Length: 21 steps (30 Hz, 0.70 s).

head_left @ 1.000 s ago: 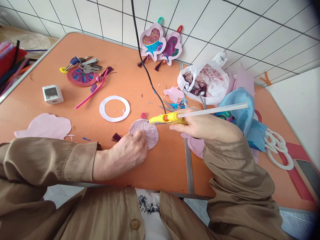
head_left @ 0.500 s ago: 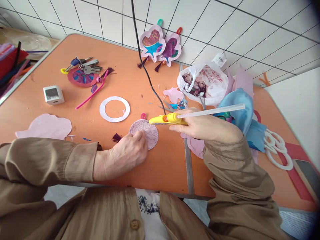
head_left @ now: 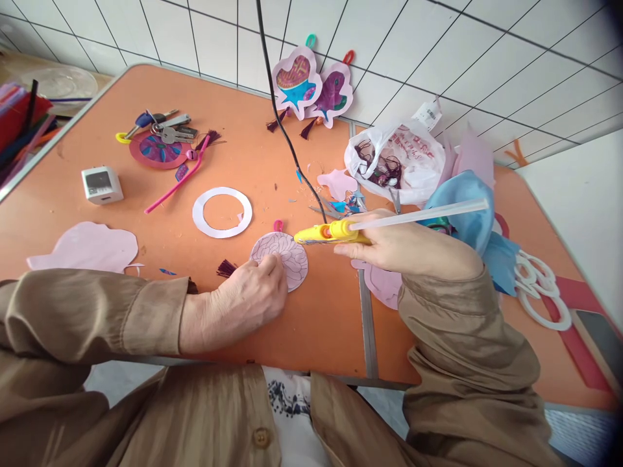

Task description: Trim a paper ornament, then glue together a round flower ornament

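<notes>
My left hand (head_left: pixel 248 299) presses its closed fingers on the near edge of a round pink paper disc (head_left: pixel 288 257) with a line drawing, lying on the orange table (head_left: pixel 272 162). A dark purple tassel (head_left: pixel 226 267) pokes out beside that hand. My right hand (head_left: pixel 406 246) grips a yellow glue gun (head_left: pixel 333 232), its nozzle pointing left just over the disc's right rim. A long clear glue stick (head_left: pixel 423 213) juts out of the gun's back. The gun's black cord (head_left: pixel 285 130) runs up and away.
A white paper ring (head_left: pixel 222 212) lies beyond the disc. Keys (head_left: pixel 168 128), a pink pipe cleaner (head_left: pixel 178 181), a white cube (head_left: pixel 101 184) and a pink cut-out (head_left: pixel 85 246) sit at left. A plastic bag (head_left: pixel 396 159), scissors (head_left: pixel 331 209), blue paper (head_left: pixel 470 214) and white rings (head_left: pixel 540 292) crowd the right.
The glue gun has shifted slightly to the right, its nozzle drawing back toward the disc's right rim. My left hand stays pressed on the disc.
</notes>
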Available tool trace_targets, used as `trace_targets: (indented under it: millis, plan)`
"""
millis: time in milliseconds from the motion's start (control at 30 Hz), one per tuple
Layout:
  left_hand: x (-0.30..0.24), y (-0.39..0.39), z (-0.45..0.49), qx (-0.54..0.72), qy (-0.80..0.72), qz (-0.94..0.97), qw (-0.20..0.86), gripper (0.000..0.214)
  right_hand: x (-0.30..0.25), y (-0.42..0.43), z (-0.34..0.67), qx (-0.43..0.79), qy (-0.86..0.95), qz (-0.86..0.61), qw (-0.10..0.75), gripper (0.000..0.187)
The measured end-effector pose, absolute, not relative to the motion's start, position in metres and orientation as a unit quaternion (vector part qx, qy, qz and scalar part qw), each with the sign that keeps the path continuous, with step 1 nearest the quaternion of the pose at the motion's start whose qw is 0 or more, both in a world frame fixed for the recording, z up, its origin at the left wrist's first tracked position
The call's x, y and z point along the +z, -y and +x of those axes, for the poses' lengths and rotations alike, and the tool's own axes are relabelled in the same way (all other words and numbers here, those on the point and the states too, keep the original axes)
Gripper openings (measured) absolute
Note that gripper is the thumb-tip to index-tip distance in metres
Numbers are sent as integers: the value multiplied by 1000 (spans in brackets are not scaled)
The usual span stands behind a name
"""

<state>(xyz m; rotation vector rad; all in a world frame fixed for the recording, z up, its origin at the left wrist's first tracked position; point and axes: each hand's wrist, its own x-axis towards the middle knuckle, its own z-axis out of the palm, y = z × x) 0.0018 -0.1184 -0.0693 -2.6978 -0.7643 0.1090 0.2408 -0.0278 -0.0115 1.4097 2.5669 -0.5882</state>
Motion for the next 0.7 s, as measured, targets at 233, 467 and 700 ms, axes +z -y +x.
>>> trace_targets:
  millis: [233, 467, 700]
  plan:
    - [-69, 118, 3, 28, 273, -947, 168, 12, -9, 27, 240, -206, -856, 466, 81, 37]
    - [-71, 119, 1, 23, 272, -946, 178, 15, -10, 28, 241, -189, -864, 461, 76, 35]
    - [-72, 119, 2, 20, 278, -944, 179, 13, -9, 27, 245, -200, -854, 471, 91, 39]
